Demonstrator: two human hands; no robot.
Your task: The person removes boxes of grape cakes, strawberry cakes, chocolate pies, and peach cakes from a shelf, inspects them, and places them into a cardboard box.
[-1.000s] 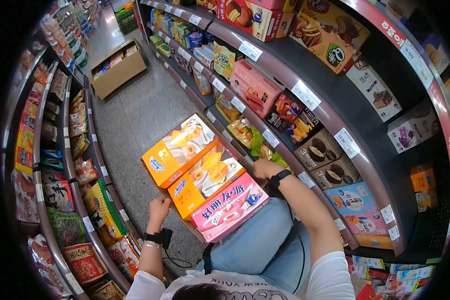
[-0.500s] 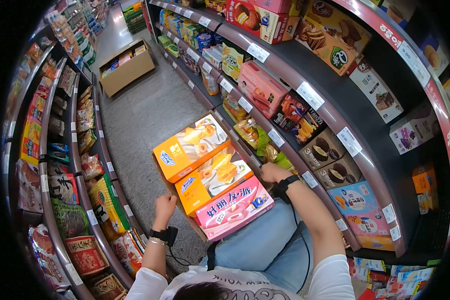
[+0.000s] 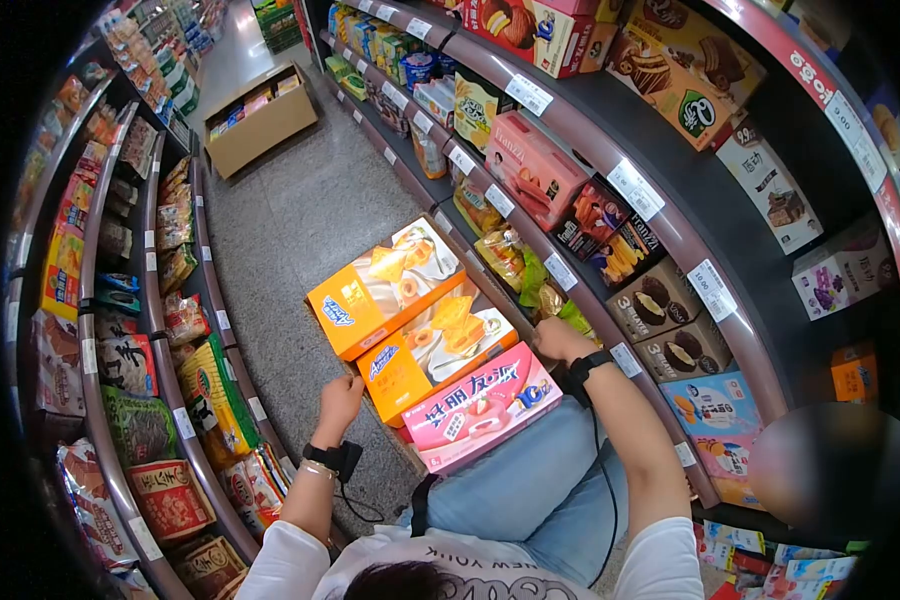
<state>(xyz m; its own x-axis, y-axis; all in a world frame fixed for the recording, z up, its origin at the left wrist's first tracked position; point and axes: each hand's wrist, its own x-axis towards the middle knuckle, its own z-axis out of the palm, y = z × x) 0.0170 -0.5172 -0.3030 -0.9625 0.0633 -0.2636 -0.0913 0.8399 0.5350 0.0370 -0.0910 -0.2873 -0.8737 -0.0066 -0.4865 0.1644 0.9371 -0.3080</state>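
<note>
In front of my knees sits an open cardboard carton [image 3: 407, 455], mostly hidden beneath several snack boxes. Two orange boxes with pastry pictures, a farther orange box [image 3: 355, 290] and a nearer orange box [image 3: 395, 375], lie side by side. Closest to me, a pink pie box [image 3: 485, 410] rests slightly askew over the carton's near end. My left hand [image 3: 341, 400] is closed at the carton's left edge, fingertips partly hidden. On the opposite side, my right hand [image 3: 562, 342] has its fingers curled at the carton's right edge, beside the lower shelf.
Shelves of boxed snacks [image 3: 535, 175] rise close on my right, with bagged goods [image 3: 515, 265] at the bottom. Bagged food [image 3: 205, 400] lines the left shelves. Another cardboard box [image 3: 260, 130] stands farther up the aisle floor. A blurred patch covers the lower right.
The pink box and the nearer orange box have shifted slightly right, and the pink box is turned more. My left hand has come closer to the boxes. The view has shifted a little.
</note>
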